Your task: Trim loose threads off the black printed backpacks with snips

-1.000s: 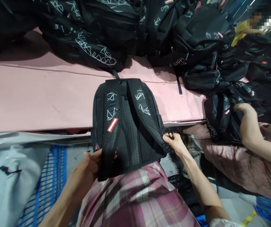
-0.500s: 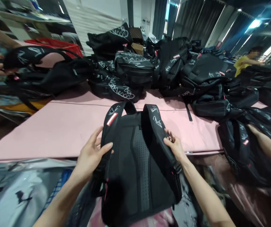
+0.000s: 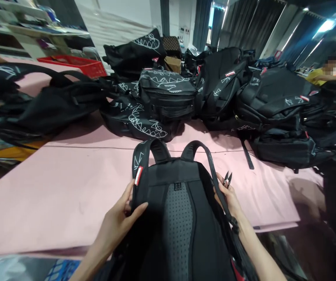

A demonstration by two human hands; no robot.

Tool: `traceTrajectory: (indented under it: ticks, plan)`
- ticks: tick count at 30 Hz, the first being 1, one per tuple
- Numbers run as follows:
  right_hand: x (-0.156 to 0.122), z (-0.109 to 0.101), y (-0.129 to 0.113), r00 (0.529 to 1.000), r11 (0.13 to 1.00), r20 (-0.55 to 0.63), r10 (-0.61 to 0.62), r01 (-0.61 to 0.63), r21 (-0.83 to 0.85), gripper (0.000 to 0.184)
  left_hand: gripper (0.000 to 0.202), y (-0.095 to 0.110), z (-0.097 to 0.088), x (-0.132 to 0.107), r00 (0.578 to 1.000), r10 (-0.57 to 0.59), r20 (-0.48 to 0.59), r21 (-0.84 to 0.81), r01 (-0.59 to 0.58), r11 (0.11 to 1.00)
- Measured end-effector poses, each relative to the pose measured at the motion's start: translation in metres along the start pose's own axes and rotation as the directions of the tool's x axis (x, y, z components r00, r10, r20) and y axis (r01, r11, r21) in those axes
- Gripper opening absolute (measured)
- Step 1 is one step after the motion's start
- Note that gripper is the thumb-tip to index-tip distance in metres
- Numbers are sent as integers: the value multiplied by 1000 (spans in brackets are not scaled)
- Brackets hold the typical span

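From where I am standing, the black backpack (image 3: 182,222) is sitting between the two hands, its perforated panel (image 3: 179,234) facing the person. Its lower end is running out of view, so I cannot tell what is supporting it.

Left hand (image 3: 123,216): the thumb is lying over the left shoulder strap (image 3: 144,185), and the fingers are curling round the outer edge, just below the red-and-white label (image 3: 138,175). Right hand (image 3: 229,199): the fingers are closing around the right shoulder strap (image 3: 214,175). Snips (image 3: 229,180) are pointing upward from this hand, tips apart; I cannot tell which fingers are securing them, nor how firmly either grip is pressing.

Handling notes: both straps are arching just beyond the grip. For even control, both hands should be bearing equally, so that neither strap is twisting. The left thumb should be leaving the label uncovered. The snips should be pointing away from the webbing; in my judgement, a careless wrist turn is risking a nick in the strap.

Beyond the grip, a pink table cover (image 3: 68,195) is extending towards other black bags (image 3: 168,95), which are lying well apart from both hands.
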State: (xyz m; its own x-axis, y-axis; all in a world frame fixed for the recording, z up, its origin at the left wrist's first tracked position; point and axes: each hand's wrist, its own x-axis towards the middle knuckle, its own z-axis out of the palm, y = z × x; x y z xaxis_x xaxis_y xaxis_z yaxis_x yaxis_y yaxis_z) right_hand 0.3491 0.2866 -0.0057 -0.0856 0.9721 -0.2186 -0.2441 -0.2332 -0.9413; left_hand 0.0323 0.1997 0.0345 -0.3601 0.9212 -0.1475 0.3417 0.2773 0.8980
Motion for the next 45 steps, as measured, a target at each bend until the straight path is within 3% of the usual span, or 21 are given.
traceTrajectory:
  ticks: [3, 6, 12, 14, 17, 19, 20, 22, 23, 25, 27, 33, 38, 45]
  plan:
    - [2, -1, -5, 996, 994, -4, 84, -84, 71, 61, 81, -2, 2, 8, 993, 120, 6, 307, -116, 944]
    - [4, 0, -11, 994, 992, -33, 108, -106, 69, 61, 73, 3, 2, 14, 978, 205, -31, 440, -171, 881]
    - [3, 6, -22, 995, 961, -55, -77, 60, -269, 57, 57, 23, 8, 12, 969, 226, -103, 698, -91, 710]
    - [0, 13, -30, 984, 879, -34, -174, 139, -456, 50, 54, 25, 13, 11, 962, 254, -96, 745, -99, 659]
    - [-5, 26, -45, 962, 651, 50, -267, 219, -727, 50, 54, 25, 19, 16, 947, 305, -98, 739, -136, 659]
    - [-6, 30, -55, 951, 544, 62, -303, 226, -808, 53, 52, 25, 13, 21, 965, 244, -98, 649, -124, 750]
    - [-5, 29, -58, 950, 551, 44, -311, 218, -805, 51, 52, 25, 7, 24, 979, 179, -96, 544, -99, 833]
    - [-3, 20, -62, 972, 692, -4, -233, 163, -703, 43, 56, 26, -11, 27, 998, 8, -62, 189, 4, 982]
    - [-1, 12, -61, 989, 790, -13, -145, 108, -604, 41, 57, 26, -21, 28, 997, -73, -17, -24, 72, 997]
    - [-1, -7, -57, 997, 929, 20, 70, -58, -365, 43, 54, 21, -38, 27, 980, -178, 84, -364, 197, 910]
    - [-2, -22, -48, 972, 959, 56, 230, -217, -182, 46, 46, 13, -45, 25, 957, -244, 158, -526, 291, 799]
    - [-9, -30, -29, 920, 903, 122, 373, -390, 178, 40, 34, -16, -29, 24, 930, -279, 241, -668, 367, 647]
    - [-3, -31, -29, 871, 739, 239, 430, -492, 460, 39, 34, -22, -27, 31, 919, -320, 230, -720, 382, 579]
    - [-2, -34, -24, 873, 688, 249, 420, -485, 539, 41, 34, -9, -29, 23, 927, -324, 190, -720, 356, 596]
